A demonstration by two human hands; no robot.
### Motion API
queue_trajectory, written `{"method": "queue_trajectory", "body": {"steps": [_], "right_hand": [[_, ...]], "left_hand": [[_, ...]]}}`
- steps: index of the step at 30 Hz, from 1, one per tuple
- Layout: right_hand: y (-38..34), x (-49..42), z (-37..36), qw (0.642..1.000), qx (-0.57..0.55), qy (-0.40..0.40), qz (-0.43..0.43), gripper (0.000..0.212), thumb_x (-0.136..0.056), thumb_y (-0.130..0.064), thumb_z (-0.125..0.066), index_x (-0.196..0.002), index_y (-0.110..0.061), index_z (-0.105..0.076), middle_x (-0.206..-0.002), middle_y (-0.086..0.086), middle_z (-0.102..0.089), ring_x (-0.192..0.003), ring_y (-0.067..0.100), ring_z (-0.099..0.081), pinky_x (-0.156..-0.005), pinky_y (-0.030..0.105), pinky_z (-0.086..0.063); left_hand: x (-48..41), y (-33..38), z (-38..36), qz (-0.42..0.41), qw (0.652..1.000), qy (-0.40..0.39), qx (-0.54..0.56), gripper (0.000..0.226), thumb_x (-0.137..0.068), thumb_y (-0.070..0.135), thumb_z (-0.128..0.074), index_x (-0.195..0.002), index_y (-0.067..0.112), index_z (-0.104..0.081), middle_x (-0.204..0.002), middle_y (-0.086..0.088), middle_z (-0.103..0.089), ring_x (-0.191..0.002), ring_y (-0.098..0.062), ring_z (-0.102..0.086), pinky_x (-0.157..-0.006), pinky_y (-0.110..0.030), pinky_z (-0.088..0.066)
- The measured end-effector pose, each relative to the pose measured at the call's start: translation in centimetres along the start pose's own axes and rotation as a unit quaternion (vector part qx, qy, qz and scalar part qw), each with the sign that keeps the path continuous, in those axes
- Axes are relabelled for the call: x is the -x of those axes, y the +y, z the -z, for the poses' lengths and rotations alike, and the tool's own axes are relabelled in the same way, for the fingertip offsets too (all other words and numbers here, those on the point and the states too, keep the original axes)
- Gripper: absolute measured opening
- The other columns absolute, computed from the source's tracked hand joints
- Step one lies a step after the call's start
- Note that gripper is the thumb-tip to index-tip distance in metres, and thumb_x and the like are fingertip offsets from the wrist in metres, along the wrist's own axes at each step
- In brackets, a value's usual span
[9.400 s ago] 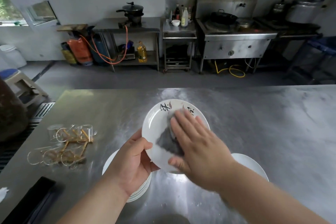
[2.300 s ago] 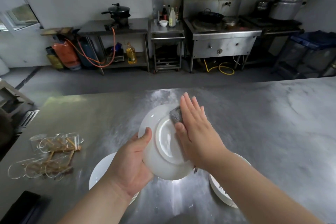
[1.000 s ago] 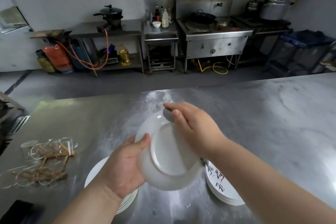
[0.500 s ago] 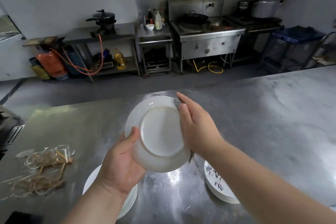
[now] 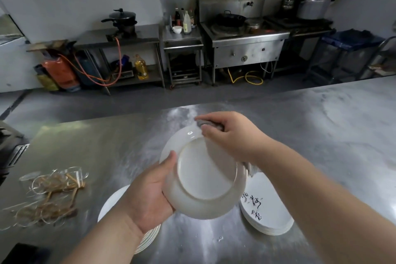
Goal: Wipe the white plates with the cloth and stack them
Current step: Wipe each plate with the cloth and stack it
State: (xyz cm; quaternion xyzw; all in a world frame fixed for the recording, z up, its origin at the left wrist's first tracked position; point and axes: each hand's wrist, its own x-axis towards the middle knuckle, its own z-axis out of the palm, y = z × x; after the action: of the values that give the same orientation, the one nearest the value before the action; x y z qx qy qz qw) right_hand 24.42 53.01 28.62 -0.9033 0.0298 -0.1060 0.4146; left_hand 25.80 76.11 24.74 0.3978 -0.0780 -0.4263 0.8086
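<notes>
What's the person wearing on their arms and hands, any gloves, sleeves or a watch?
The left hand and right hand are bare: no gloves, no rings that I can see. The left forearm and right forearm are bare to the frame's edge, with no sleeve, watch or band in view.

Your plate [image 5: 203,180] shows a plain white underside; your cloth [image 5: 209,124] is mottled grey. The right stack [image 5: 270,217] is white with black brush characters, the left stack [image 5: 111,204] plain white. The table [image 5: 321,146] is dull silver, the cylinder [image 5: 59,70] orange.
</notes>
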Motion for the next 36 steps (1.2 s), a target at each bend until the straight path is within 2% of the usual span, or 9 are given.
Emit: {"method": "queue_trajectory", "body": {"steps": [6, 9, 11, 14, 22, 24, 29, 33, 36], "right_hand": [[1.3, 2.7, -3.1, 0.994, -0.023, 0.079, -0.073, 0.034, -0.1, -0.051, -0.053, -0.129, -0.039, -0.064, -0.113, -0.03, -0.07, -0.106, -0.009, -0.062, -0.087, 0.012, -0.047], [1.5, 7.4, -7.4, 0.978, -0.109, 0.122, -0.128, 0.064, -0.092, -0.07, -0.031, -0.152, -0.048, -0.032, -0.121, -0.056, -0.043, -0.111, -0.036, -0.037, -0.088, -0.002, -0.034], [1.4, 8.1, -8.2, 0.987, -0.069, 0.072, -0.128, 0.069, -0.09, -0.073, -0.024, -0.155, -0.054, -0.01, -0.133, -0.039, -0.036, -0.118, -0.028, -0.04, -0.095, 0.009, -0.036], [2.0, 3.8, -5.3, 0.997, 0.019, 0.036, -0.063, 0.057, -0.105, -0.053, -0.033, -0.159, -0.037, -0.033, -0.147, -0.012, -0.05, -0.132, 0.009, -0.05, -0.102, 0.023, -0.036], [0.0, 7.8, -9.3, 0.969, -0.163, 0.126, -0.137, 0.064, -0.092, -0.071, -0.032, -0.153, -0.065, -0.013, -0.131, -0.036, -0.037, -0.112, -0.015, -0.049, -0.087, 0.013, -0.048], [0.4, 7.3, -9.3, 0.958, -0.186, 0.171, -0.137, 0.06, -0.096, -0.066, -0.038, -0.155, -0.054, -0.03, -0.127, -0.03, -0.051, -0.113, -0.023, -0.047, -0.087, 0.009, -0.042], [0.8, 0.6, -2.4, 0.987, -0.109, 0.092, -0.075, 0.031, -0.099, -0.045, -0.062, -0.129, -0.043, -0.07, -0.112, -0.037, -0.069, -0.11, -0.022, -0.057, -0.091, 0.005, -0.043], [0.4, -0.8, -1.5, 1.0, 0.0, -0.023, -0.018, 0.032, -0.099, -0.049, -0.063, -0.13, -0.043, -0.07, -0.102, -0.033, -0.072, -0.094, -0.016, -0.063, -0.077, 0.005, -0.042], [1.5, 2.4, -4.7, 0.996, 0.007, 0.072, -0.052, 0.044, -0.105, -0.046, -0.049, -0.148, -0.039, -0.053, -0.127, -0.022, -0.059, -0.117, -0.005, -0.052, -0.091, 0.018, -0.038]], "left_hand": [[0.4, -1.5, 1.0, -0.026, 0.999, 0.027, 0.023, 0.06, -0.097, 0.045, -0.072, -0.142, 0.006, -0.064, -0.152, -0.022, -0.057, -0.14, -0.036, -0.056, -0.104, -0.047, -0.055], [0.3, -2.2, 1.8, -0.05, 0.995, 0.075, 0.045, 0.052, -0.105, 0.044, -0.051, -0.139, 0.008, -0.068, -0.15, -0.022, -0.059, -0.138, -0.037, -0.059, -0.1, -0.047, -0.058], [0.2, -2.2, 1.9, -0.05, 0.994, 0.087, 0.047, 0.055, -0.105, 0.045, -0.051, -0.141, 0.007, -0.065, -0.151, -0.023, -0.057, -0.139, -0.038, -0.057, -0.102, -0.048, -0.057], [0.1, -2.5, 1.9, -0.048, 0.995, 0.089, 0.028, 0.054, -0.106, 0.045, -0.051, -0.144, 0.008, -0.063, -0.153, -0.021, -0.056, -0.141, -0.036, -0.055, -0.103, -0.047, -0.056], [-0.7, -2.2, 1.4, -0.09, 0.986, 0.114, 0.079, 0.055, -0.109, 0.047, -0.042, -0.14, 0.009, -0.066, -0.15, -0.022, -0.059, -0.138, -0.039, -0.058, -0.106, -0.052, -0.055], [-0.5, -2.9, 1.3, -0.086, 0.99, 0.098, 0.055, 0.051, -0.108, 0.044, -0.049, -0.142, 0.01, -0.065, -0.152, -0.022, -0.057, -0.14, -0.038, -0.056, -0.106, -0.052, -0.054], [0.3, -1.5, 1.8, -0.063, 0.994, 0.065, 0.06, 0.058, -0.079, 0.032, -0.092, -0.131, 0.015, -0.074, -0.143, -0.015, -0.066, -0.13, -0.032, -0.066, -0.095, -0.049, -0.06], [-0.1, -0.5, 1.7, -0.02, 0.999, 0.042, 0.002, 0.063, -0.087, 0.041, -0.084, -0.139, 0.009, -0.068, -0.146, -0.019, -0.063, -0.136, -0.032, -0.061, -0.1, -0.043, -0.058], [-0.4, -1.1, 1.8, -0.027, 0.996, 0.079, -0.007, 0.058, -0.096, 0.037, -0.071, -0.143, 0.003, -0.063, -0.147, -0.025, -0.061, -0.136, -0.039, -0.06, -0.101, -0.047, -0.057]]}}
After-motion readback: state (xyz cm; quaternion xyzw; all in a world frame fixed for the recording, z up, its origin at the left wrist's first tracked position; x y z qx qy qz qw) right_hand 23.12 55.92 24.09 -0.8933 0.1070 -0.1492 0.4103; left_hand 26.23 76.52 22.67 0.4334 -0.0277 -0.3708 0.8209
